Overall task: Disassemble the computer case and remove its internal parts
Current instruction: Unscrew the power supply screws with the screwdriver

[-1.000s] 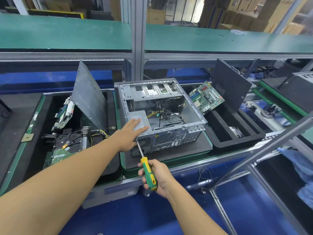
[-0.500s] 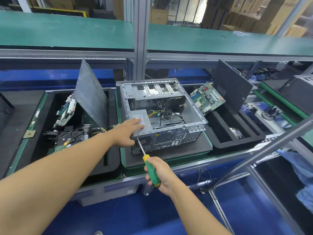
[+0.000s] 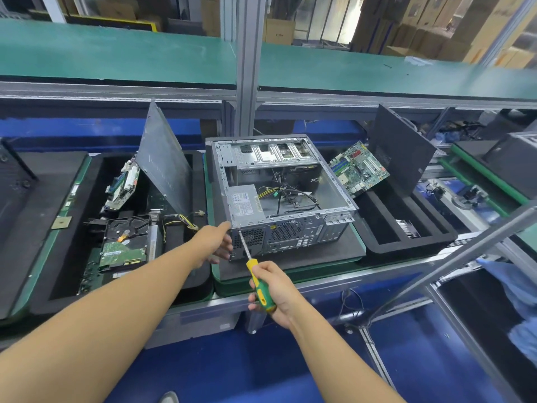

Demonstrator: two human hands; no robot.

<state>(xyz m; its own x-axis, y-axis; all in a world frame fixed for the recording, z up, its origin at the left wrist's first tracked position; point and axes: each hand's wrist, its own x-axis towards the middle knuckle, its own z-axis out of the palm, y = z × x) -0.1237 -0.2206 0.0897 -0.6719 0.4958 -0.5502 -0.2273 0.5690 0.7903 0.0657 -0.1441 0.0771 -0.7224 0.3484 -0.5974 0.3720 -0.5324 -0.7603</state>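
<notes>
The computer case is bare grey steel with its side panel off, lying on its side so the open face looks up at you. Inside are the silver labelled power supply in the near left corner, a tangle of black and yellow cables across the floor, and a row of drive bays along the far end. It sits on a black foam mat on the green-edged tray directly in front of you. Its perforated rear panel faces you and the drive-bay end points away, so the long axis runs from you toward the back of the bench, the far end swung a little to your left. Your left hand is at the near left corner of the case, touching the top edge by the power supply, lower fingers bent against the corner; whether they clasp the metal cannot be told. Your right hand is just in front of the case, fingers wrapped around the yellow-and-green handle of a screwdriver, whose shaft slants up and left with its tip on the rear panel beside the power supply's grille. In the foam tray to the left a grey panel leans above a hard drive; to the right a green motherboard rests tilted on another black tray.
</notes>
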